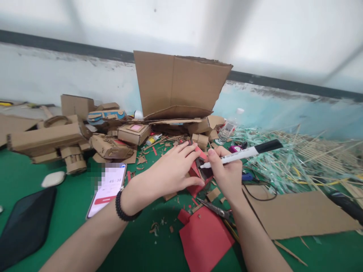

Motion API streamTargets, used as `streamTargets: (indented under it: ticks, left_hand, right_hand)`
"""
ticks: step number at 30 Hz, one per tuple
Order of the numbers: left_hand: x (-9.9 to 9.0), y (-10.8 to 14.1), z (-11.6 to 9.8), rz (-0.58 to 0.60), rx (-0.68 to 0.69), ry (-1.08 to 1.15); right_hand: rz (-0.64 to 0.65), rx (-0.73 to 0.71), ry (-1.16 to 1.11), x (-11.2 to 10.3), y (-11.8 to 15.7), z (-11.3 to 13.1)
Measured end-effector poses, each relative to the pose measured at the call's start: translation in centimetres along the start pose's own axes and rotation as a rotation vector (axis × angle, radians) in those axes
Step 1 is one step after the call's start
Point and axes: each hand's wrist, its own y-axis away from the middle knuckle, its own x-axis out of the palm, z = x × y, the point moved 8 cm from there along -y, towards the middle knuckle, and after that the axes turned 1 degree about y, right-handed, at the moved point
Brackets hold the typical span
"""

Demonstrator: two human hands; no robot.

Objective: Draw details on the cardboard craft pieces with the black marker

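My right hand [228, 175] holds a white marker [244, 153] with a black cap on its back end. The marker slants down to the left, its tip at the dark part of a small red and black paper-covered piece [195, 181]. My left hand [177, 162] lies over that piece, fingers across its top and thumb along its near side, gripping it. The hand hides much of its shape. Just below are scissors [217, 210], partly behind my right wrist, and a cut sheet of red paper [205, 238].
Cardboard models [48, 138] crowd the left, near a phone [109, 189] and a black tablet-like slab [28, 223]. A large cardboard panel [181, 83] stands at the back. To the right are a plastic bottle [227, 130], thin sticks in plastic wrap [283, 158] and flat cardboard [300, 215].
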Motion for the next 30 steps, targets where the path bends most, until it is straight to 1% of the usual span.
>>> streamTargets:
  ticks: [4, 8, 9, 14, 18, 19, 24, 28, 30]
  left_hand:
    - [0.07, -0.03, 0.10, 0.005, 0.001, -0.001]
    - [0.04, 0.07, 0.04, 0.006, -0.002, 0.005]
    - [0.00, 0.10, 0.01, 0.005, -0.004, 0.008]
    - [-0.12, 0.03, -0.11, 0.017, -0.020, 0.006]
    - [-0.13, -0.02, -0.15, 0.018, -0.014, 0.009]
    - [-0.15, 0.00, -0.17, 0.013, -0.011, 0.010]
    - [-0.34, 0.19, -0.23, -0.021, 0.001, 0.014]
    - [-0.34, 0.21, -0.27, -0.019, 0.005, 0.006]
    - [-0.31, 0.17, -0.26, -0.010, 0.001, 0.003]
  right_hand:
    - [0.006, -0.011, -0.015, 0.09, -0.06, 0.26]
    - [0.108, -0.030, -0.053, 0.57, -0.01, 0.42]
    - [0.116, -0.029, -0.053, 0.62, 0.02, 0.37]
    - [-0.002, -0.006, -0.005, -0.05, 0.12, -0.06]
    - [0.099, -0.007, -0.033, 0.68, 0.07, 0.03]
    - [0.105, -0.009, -0.035, 0.72, 0.03, 0.08]
    - [0.000, -0.012, -0.008, 0.18, -0.07, 0.16]
    - [0.069, 0.000, -0.024, 0.71, 0.02, -0.01]
    - [0.068, 0.002, -0.019, 0.64, 0.03, -0.08]
